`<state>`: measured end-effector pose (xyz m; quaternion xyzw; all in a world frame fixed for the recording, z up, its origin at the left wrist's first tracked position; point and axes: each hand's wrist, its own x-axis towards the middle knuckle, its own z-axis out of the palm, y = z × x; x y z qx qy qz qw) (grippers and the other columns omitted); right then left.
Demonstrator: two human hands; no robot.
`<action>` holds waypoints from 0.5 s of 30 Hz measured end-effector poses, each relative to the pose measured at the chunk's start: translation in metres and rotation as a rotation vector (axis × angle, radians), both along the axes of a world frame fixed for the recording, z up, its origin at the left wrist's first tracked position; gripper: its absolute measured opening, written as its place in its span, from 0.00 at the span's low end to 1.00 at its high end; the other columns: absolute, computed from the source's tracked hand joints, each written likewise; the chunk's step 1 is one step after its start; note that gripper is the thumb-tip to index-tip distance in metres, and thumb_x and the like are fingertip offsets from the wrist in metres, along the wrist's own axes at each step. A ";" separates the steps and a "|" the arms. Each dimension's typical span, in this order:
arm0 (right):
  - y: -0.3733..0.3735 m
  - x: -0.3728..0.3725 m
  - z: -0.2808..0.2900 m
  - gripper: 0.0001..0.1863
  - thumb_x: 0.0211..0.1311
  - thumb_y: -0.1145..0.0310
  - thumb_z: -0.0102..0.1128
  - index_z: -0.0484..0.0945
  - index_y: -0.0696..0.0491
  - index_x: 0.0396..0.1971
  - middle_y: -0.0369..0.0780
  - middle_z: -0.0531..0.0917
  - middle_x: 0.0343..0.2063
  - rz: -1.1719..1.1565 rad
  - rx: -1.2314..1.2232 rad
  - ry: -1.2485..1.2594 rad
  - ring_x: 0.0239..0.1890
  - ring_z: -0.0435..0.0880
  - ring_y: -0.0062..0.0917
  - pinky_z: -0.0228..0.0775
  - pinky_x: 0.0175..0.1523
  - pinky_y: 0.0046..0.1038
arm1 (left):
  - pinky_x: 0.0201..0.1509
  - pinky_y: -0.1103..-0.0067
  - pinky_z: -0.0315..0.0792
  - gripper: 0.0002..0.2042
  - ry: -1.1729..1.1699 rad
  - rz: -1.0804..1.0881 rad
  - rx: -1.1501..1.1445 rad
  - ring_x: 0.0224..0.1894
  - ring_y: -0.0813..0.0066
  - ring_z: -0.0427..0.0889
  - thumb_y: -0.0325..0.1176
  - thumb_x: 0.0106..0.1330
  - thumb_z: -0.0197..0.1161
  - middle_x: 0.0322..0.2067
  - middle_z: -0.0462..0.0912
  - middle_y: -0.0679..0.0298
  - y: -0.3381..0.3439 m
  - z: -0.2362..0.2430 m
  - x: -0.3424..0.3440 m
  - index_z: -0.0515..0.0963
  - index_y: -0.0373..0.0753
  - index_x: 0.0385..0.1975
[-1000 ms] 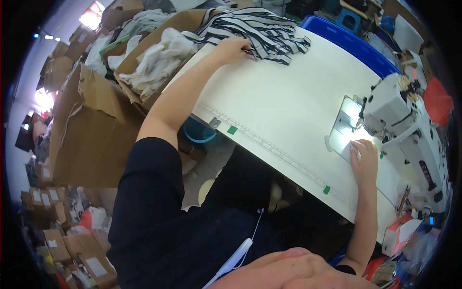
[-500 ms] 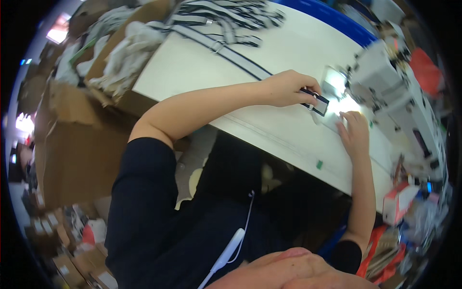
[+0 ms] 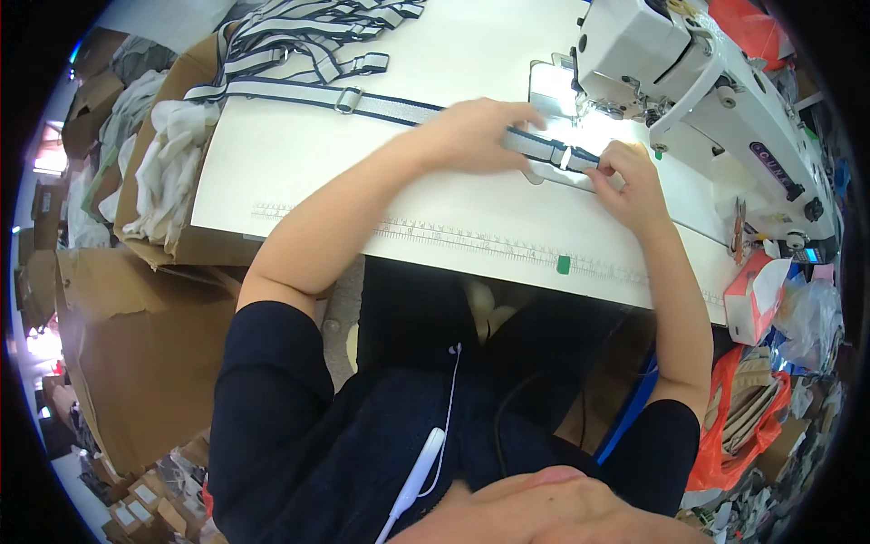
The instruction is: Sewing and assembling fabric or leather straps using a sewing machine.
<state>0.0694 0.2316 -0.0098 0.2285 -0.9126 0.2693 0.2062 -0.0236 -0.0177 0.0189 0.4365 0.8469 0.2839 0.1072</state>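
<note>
A long grey webbing strap with navy edges (image 3: 394, 107) runs across the white table from the left toward the sewing machine (image 3: 698, 72). My right hand (image 3: 632, 186) pinches the strap's right end between thumb and fingers, just in front of the needle area. Over the strap to the left, my left hand (image 3: 476, 136) has its thumb and fingers apart, with the strap passing between them. A small white band (image 3: 565, 158) sits across the strap between my hands. Further left, a metal slide buckle (image 3: 347, 100) is threaded on it.
A heap of similar straps (image 3: 308, 41) lies at the table's far left. Beyond the left edge stands a cardboard box (image 3: 168, 231) with white cloth. A printed ruler (image 3: 453, 238) follows the front edge. Scissors (image 3: 739, 222) and a red-white box (image 3: 755, 295) are at right.
The strap's end has passed from my left hand to my right, which was apart from it before. My left hand has loosened and drawn left. The whole view has shifted.
</note>
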 end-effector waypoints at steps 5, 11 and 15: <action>0.010 -0.004 -0.003 0.13 0.48 0.73 0.65 0.67 0.54 0.18 0.38 0.71 0.18 -0.032 -0.041 -0.078 0.23 0.71 0.30 0.61 0.34 0.29 | 0.46 0.75 0.74 0.17 -0.108 0.109 -0.139 0.38 0.65 0.82 0.34 0.55 0.70 0.37 0.84 0.59 -0.018 0.009 -0.027 0.80 0.45 0.45; 0.028 -0.013 -0.017 0.14 0.47 0.73 0.63 0.64 0.56 0.17 0.39 0.67 0.16 -0.113 -0.043 -0.080 0.22 0.66 0.33 0.58 0.31 0.32 | 0.51 0.75 0.70 0.16 -0.198 0.012 -0.038 0.46 0.69 0.79 0.34 0.59 0.69 0.41 0.81 0.59 -0.010 0.012 -0.008 0.79 0.47 0.48; 0.022 -0.001 -0.012 0.16 0.48 0.72 0.63 0.62 0.55 0.15 0.40 0.66 0.15 -0.189 0.020 -0.109 0.23 0.65 0.34 0.58 0.35 0.33 | 0.50 0.71 0.73 0.18 -0.050 0.112 -0.059 0.47 0.59 0.81 0.43 0.59 0.67 0.42 0.83 0.55 -0.011 0.002 -0.022 0.79 0.46 0.48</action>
